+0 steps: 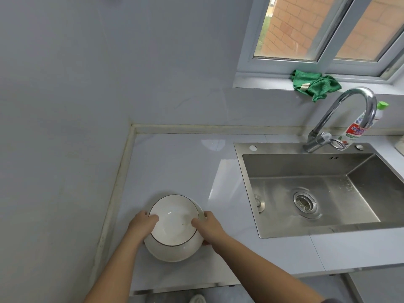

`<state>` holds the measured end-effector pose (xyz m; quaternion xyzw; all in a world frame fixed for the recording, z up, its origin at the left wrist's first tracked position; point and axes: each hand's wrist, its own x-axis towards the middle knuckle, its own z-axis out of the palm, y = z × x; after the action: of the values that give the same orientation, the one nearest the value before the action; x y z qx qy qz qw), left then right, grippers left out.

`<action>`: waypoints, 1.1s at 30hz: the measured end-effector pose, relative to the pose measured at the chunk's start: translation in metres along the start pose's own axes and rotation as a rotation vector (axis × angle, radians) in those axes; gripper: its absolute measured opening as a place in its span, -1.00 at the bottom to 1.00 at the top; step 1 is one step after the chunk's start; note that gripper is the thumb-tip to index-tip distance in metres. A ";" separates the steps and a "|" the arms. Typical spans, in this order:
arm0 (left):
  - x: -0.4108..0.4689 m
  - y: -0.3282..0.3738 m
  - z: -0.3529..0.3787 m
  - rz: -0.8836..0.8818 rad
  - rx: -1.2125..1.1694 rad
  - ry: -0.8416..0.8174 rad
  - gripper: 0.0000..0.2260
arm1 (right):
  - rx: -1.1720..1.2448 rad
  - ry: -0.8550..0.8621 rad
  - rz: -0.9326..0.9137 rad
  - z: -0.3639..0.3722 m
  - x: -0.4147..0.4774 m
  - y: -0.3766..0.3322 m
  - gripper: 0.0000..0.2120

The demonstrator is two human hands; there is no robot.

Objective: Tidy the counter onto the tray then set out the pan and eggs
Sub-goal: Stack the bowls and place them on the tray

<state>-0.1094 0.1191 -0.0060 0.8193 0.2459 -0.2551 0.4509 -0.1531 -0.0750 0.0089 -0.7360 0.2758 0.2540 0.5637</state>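
Nested bowls [173,226] at front-left of the counter [175,162], close to the left wall, with the left hand [142,224] gripping their left rim and the right hand [208,224] their right rim. Sink [306,167] is inset to the right of them, drain strainer [305,203] in its floor, faucet [349,99] on its back deck, dish soap bottle [352,133] just behind the spout. Cloth [314,84] lies on the window sill [262,83], behind and above the sink.

Bare forearms [122,259], dark sleeve edge [333,300], white shoe [197,299].

Grey counter [175,167], steel sink [295,165] sunk in, detergent bottle [352,132] at back, white bowls [175,224] near front
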 end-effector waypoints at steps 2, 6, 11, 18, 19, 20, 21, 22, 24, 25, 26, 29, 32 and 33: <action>-0.004 0.013 0.008 0.019 -0.046 -0.034 -0.54 | 0.068 0.036 -0.013 -0.013 -0.002 0.001 -0.38; -0.015 0.051 0.038 0.090 -0.071 -0.124 -0.54 | 0.233 0.099 -0.016 -0.054 -0.006 0.001 -0.49; -0.045 0.103 0.093 0.201 -0.030 -0.249 -0.54 | 0.373 0.230 -0.020 -0.118 -0.023 0.013 -0.52; -0.108 0.148 0.210 0.329 0.118 -0.459 -0.47 | 0.535 0.454 -0.009 -0.214 -0.082 0.080 -0.42; -0.121 0.150 0.227 0.335 0.137 -0.487 -0.44 | 0.544 0.490 -0.001 -0.226 -0.091 0.092 -0.44; -0.141 0.153 0.252 0.355 0.157 -0.523 -0.45 | 0.558 0.534 0.008 -0.244 -0.106 0.113 -0.49; -0.152 0.152 0.266 0.366 0.172 -0.541 -0.51 | 0.566 0.557 0.014 -0.253 -0.115 0.125 -0.53; -0.169 0.152 0.287 0.387 0.203 -0.564 -0.59 | 0.587 0.590 0.013 -0.266 -0.129 0.142 -0.54; -0.200 0.149 0.323 0.405 0.274 -0.619 -0.66 | 0.607 0.652 0.006 -0.290 -0.158 0.174 -0.50; -0.213 0.147 0.337 0.414 0.301 -0.651 -0.64 | 0.610 0.681 0.001 -0.299 -0.171 0.185 -0.50; -0.228 0.144 0.351 0.426 0.330 -0.683 -0.60 | 0.624 0.710 -0.006 -0.308 -0.183 0.200 -0.52; -0.277 0.133 0.398 0.475 0.400 -0.769 -0.43 | 0.664 0.783 -0.031 -0.336 -0.224 0.250 -0.54; -0.325 0.120 0.441 0.560 0.437 -0.855 -0.32 | 0.704 0.825 -0.014 -0.360 -0.267 0.297 -0.72; -0.341 0.116 0.453 0.573 0.456 -0.889 -0.34 | 0.713 0.841 0.000 -0.368 -0.281 0.311 -0.80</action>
<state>-0.3803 -0.3864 0.0732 0.7438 -0.2602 -0.4891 0.3740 -0.5475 -0.4641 0.0733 -0.5373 0.5462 -0.1710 0.6195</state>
